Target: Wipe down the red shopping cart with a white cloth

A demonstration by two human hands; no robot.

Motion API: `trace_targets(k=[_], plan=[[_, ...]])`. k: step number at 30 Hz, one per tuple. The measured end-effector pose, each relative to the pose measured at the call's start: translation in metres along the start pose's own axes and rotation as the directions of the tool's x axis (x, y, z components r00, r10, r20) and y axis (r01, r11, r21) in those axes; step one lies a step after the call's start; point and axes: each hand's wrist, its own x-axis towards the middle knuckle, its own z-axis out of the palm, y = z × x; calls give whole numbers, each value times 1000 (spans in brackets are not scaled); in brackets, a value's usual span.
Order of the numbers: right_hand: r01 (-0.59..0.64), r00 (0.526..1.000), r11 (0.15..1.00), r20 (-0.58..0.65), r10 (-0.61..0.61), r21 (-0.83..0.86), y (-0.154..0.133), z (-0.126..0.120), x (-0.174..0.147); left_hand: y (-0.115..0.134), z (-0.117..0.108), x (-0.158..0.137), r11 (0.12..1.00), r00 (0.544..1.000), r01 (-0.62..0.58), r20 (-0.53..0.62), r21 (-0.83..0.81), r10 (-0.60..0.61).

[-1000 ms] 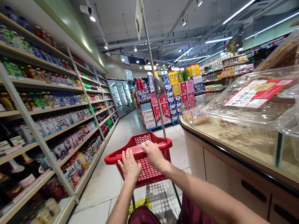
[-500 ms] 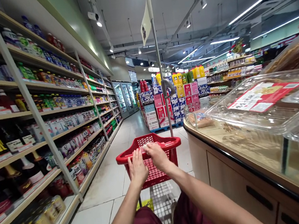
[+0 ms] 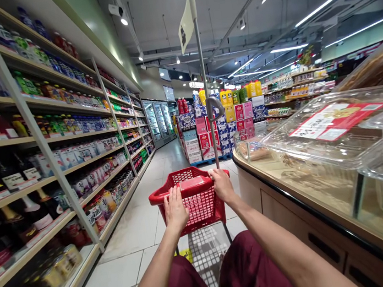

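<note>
A red plastic shopping cart (image 3: 199, 207) with a perforated basket stands in front of me. My left hand (image 3: 176, 209) rests against the left part of its handle (image 3: 193, 185), fingers stretched out and laid over the bar. At the handle's right end, my right hand (image 3: 222, 184) is closed around the bar. A grey pole (image 3: 203, 68) with a small pale flag (image 3: 186, 24) rises from the cart's right side. Nothing large shows in the visible part of the basket. My knees, in dark red trousers, are close behind the cart.
Tall shelves (image 3: 89, 157) of bottles and cans line the left. On the right runs a wooden counter (image 3: 290, 224) with clear plastic food boxes (image 3: 316, 147). A stack of drink cartons (image 3: 208, 137) stands ahead; glass-door fridges (image 3: 157, 119) are farther back. Pale tiled floor (image 3: 122, 262) lies between.
My right hand has moved right along the handle, from near its middle to its right end. My left hand stays on the handle. The nearby shelves and counter have shifted slightly in view.
</note>
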Motion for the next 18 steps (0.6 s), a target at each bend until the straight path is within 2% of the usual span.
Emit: trace_targets(k=[1,5,6,9,11,13,16,17,18], plan=[[13,1000,1000,-5,-13,8,-3,2,-1,0,1,0,1000,1000,2,-6,0,-2],[252,966,967,44,-254,45,-16,15,-8,0,1,0,1000,1000,-20,-8,9,20],[256,965,966,50,-257,39,-13,14,-7,0,1,-1,1000,1000,-12,-14,16,12],[70,997,997,13,-70,-10,0,7,-2,-2,0,-2,999,999,19,-30,30,-18],[-16,1000,1000,-8,16,-23,0,7,1,-2,0,-3,999,999,22,-31,26,-21],[67,998,998,17,-67,0,-12,13,0,-4,0,-3,1000,999,13,-37,27,-12],[313,944,947,90,-318,72,-29,22,-2,-9,0,-5,999,998,-14,-53,44,16],[327,937,942,103,-334,80,-29,21,-1,-12,0,-6,999,998,-18,-63,48,21],[284,951,956,106,-290,73,-25,17,1,-14,1,-7,999,997,-19,-75,50,23]])
